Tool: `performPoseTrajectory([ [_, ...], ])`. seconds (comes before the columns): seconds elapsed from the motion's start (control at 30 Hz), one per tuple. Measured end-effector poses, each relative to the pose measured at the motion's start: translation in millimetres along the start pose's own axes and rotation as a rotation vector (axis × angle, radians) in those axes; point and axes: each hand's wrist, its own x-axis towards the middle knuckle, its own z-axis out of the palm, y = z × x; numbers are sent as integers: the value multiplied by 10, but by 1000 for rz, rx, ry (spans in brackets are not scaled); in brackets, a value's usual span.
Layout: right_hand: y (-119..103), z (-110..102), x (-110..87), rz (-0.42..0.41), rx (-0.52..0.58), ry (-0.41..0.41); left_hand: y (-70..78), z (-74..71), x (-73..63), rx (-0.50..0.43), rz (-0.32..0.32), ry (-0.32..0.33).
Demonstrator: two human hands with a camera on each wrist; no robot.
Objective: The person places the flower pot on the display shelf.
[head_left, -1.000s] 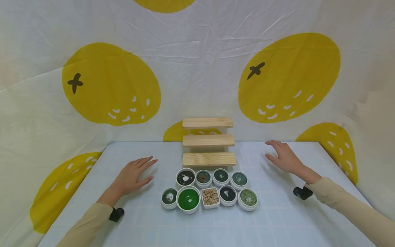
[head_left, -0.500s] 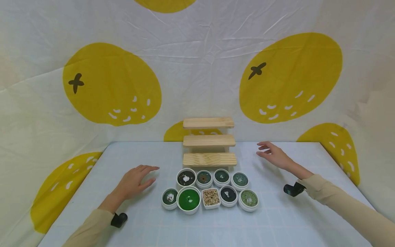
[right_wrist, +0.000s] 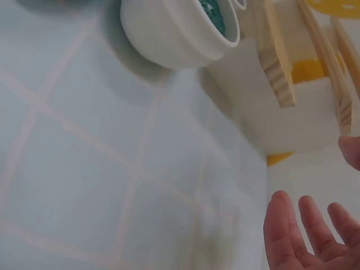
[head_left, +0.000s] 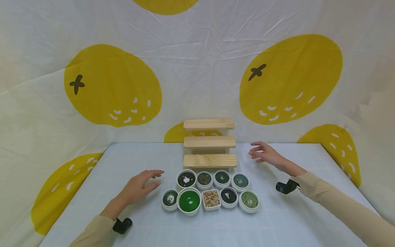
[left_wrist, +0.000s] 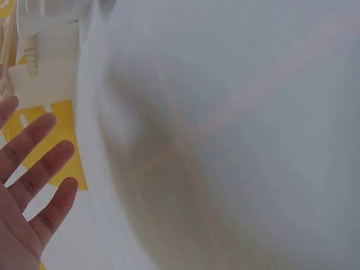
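My left hand [head_left: 139, 188] hovers left of a group of small white pots, fingers reaching toward them and holding nothing. On the opposite side, my right hand [head_left: 269, 157] is above the table, just right of a three-tier wooden stand [head_left: 210, 160], its fingers loosely bent around nothing. The round pots have green or dark tops, among them a larger bright-green one [head_left: 189, 200] and a speckled green one [head_left: 249, 199]. A square white dish [head_left: 211, 200] of tan bits sits in the front row. In the right wrist view, a white pot [right_wrist: 174, 34] stands near the stand.
The table [head_left: 203, 231] wears a pale blue checked cover. Behind it hangs a white cloth [head_left: 200, 79] printed with yellow fruit. A black wrist camera [head_left: 122, 225] is strapped at the left cuff, another camera [head_left: 287, 187] at the right.
My right hand has moved left toward the wooden stand. My left hand has shifted slightly right and nearer to me. The pots and the stand stay where they were.
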Motion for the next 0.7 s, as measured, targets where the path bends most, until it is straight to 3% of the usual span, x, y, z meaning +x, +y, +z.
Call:
performPoseTrajectory([
  [0.2,3,39,51,34,50,-57,50,15,0,-146,-34,-61],
  [0.43,-13,93,81,38,116,-160,17,20,-35,-335,-39,-249],
  [0.7,-75,161,81,14,134,-210,17,41,-96,-444,-2,-295],
])
